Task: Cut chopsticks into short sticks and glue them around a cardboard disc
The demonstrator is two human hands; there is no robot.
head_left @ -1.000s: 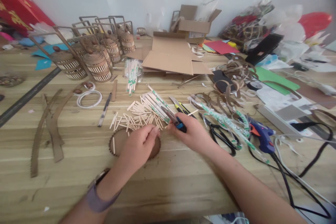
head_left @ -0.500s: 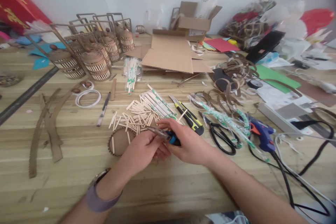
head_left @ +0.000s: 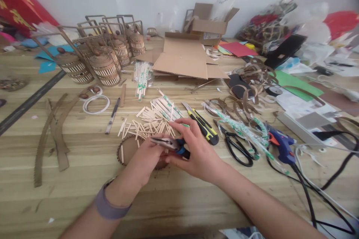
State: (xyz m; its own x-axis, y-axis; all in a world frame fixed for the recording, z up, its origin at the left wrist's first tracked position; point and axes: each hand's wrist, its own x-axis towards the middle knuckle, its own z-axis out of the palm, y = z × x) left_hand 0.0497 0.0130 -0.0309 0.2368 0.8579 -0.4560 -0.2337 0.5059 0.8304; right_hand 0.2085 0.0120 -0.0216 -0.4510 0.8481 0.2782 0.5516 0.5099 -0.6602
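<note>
Pliers [head_left: 169, 144] that stood apart from the left hand [head_left: 146, 155] a second ago now lie right up against it, near its thumb, with the right hand [head_left: 201, 154] drawn over to the left behind them. Their long axis runs left to right, jaws at the left end, handles in the right palm; I cannot tell whether the jaws bite on anything.

Right fingers bend loosely about the handles, thumb and forefinger well apart. One stick [head_left: 172, 112] sticks up by that forefinger, held or not I can't say. Left fingers are bent and half hidden, so whatever they pinch is lost to me. Below sits the disc [head_left: 129, 150], partly covered by the left hand, which is the nearer one.

Counting up: one pair of pliers, one disc, two sticks showing at its left part. Just beyond it is a pile [head_left: 150, 125] too tangled to count. To the right lie one cutter [head_left: 202, 124], one scissors [head_left: 225, 133], one glue gun [head_left: 284, 148]; to the left, one pen [head_left: 113, 115] and two balls [head_left: 83, 96].
</note>
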